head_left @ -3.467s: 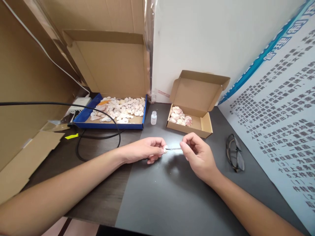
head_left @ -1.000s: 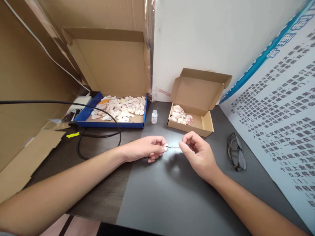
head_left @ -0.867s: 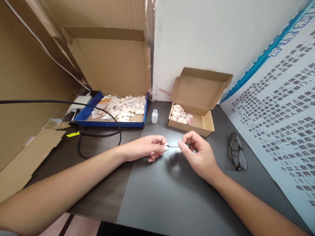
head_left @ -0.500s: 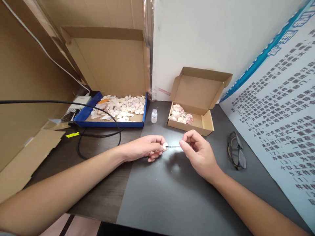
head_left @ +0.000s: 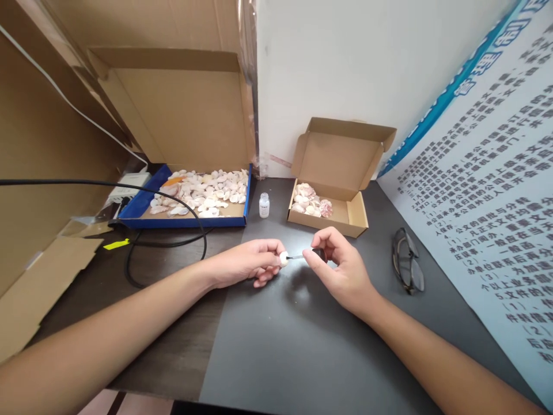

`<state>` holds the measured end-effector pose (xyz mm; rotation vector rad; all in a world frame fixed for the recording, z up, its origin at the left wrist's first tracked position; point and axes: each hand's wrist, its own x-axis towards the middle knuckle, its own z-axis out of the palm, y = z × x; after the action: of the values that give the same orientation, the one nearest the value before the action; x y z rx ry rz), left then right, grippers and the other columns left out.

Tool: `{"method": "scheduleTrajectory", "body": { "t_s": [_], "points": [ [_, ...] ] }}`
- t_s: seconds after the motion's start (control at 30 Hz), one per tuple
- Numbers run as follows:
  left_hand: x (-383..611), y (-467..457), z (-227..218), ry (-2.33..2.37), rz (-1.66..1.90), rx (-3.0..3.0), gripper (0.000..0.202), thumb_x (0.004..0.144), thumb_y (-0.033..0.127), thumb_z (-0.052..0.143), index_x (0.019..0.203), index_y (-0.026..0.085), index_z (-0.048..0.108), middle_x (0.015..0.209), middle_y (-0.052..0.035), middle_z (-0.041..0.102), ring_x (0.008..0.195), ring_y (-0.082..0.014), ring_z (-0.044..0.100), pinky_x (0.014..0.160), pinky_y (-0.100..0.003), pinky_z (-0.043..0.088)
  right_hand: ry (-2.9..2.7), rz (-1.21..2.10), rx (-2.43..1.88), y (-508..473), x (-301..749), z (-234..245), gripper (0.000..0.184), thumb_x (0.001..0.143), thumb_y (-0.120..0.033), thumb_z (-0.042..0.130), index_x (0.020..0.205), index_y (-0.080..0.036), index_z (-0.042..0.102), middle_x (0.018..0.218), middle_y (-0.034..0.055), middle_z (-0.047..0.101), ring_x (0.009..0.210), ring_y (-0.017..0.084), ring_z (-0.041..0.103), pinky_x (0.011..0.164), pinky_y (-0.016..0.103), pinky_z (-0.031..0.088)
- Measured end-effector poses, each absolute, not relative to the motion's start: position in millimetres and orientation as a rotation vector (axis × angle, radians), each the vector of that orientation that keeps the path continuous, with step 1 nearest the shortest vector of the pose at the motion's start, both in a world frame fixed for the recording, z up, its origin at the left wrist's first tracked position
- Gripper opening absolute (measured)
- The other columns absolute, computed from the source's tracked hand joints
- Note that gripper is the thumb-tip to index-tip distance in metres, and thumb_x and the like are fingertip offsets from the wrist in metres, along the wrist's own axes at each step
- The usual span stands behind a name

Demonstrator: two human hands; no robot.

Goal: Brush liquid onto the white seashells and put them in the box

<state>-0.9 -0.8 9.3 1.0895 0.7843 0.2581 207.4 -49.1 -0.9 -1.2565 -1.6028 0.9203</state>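
Note:
Between thumb and fingers, my left hand [head_left: 254, 262] pinches a small white seashell [head_left: 283, 259]. My right hand [head_left: 341, 265] grips the black cap [head_left: 320, 254] of a thin applicator brush [head_left: 296, 257], partly hidden by the fingers. The brush's dark tip points left and meets the shell. Beyond the hands stands a small white uncapped bottle [head_left: 264, 206] with a label too small to read. A blue-sided cardboard box [head_left: 185, 222] at the back left holds many pale seashells [head_left: 216, 190]. To the right, a smaller open cardboard box [head_left: 328, 223] contains several shells [head_left: 309, 200].
Glasses [head_left: 407, 262] lie on the grey desk mat [head_left: 268, 357] to the right. A black cable [head_left: 129, 259] with a yellow tag [head_left: 116, 244] loops across the left side. A white partition [head_left: 311, 63] and a printed poster [head_left: 488, 213] border the desk.
The whole scene has shifted slightly left as my view turned a little. The brush still meets the shell, and more of the black cap shows behind my right fingers.

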Motion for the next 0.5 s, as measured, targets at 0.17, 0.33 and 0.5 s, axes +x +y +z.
{"method": "scheduleTrajectory", "body": {
  "t_s": [0.17, 0.33, 0.5],
  "points": [
    [-2, 1, 7, 0.786, 0.246, 1.036, 0.023, 0.08, 0.031, 0.066, 0.087, 0.018, 0.048, 0.065, 0.005, 0.049, 0.049, -0.0045, 0.041, 0.047, -0.017, 0.034, -1.572, 0.949, -1.24, -46, 209, -4, 0.025, 0.086, -0.036, 0.065, 0.086, -0.021, 0.046, 0.069, -0.0041, 0.048, 0.057, 0.008, 0.041, 0.054, 0.021, 0.037],
    [-3, 4, 6, 0.786, 0.248, 0.941, 0.03, 0.077, 0.034, 0.07, 0.088, 0.018, 0.047, 0.064, 0.0052, 0.05, 0.048, -0.0044, 0.041, 0.045, -0.016, 0.035, -1.523, 0.999, -1.261, -43, 211, -11, 0.026, 0.086, -0.039, 0.067, 0.089, -0.02, 0.048, 0.065, -0.0048, 0.048, 0.056, 0.009, 0.042, 0.052, 0.021, 0.037],
    [-5, 7, 3, 0.765, 0.234, 0.896, 0.034, 0.076, 0.038, 0.073, 0.087, 0.018, 0.047, 0.065, 0.0049, 0.051, 0.048, -0.004, 0.041, 0.046, -0.017, 0.036, -1.515, 1.018, -1.292, -42, 213, -16, 0.025, 0.088, -0.042, 0.063, 0.087, -0.019, 0.051, 0.059, -0.0063, 0.04, 0.052, 0.008, 0.036, 0.05, 0.021, 0.032]
  ]
}}
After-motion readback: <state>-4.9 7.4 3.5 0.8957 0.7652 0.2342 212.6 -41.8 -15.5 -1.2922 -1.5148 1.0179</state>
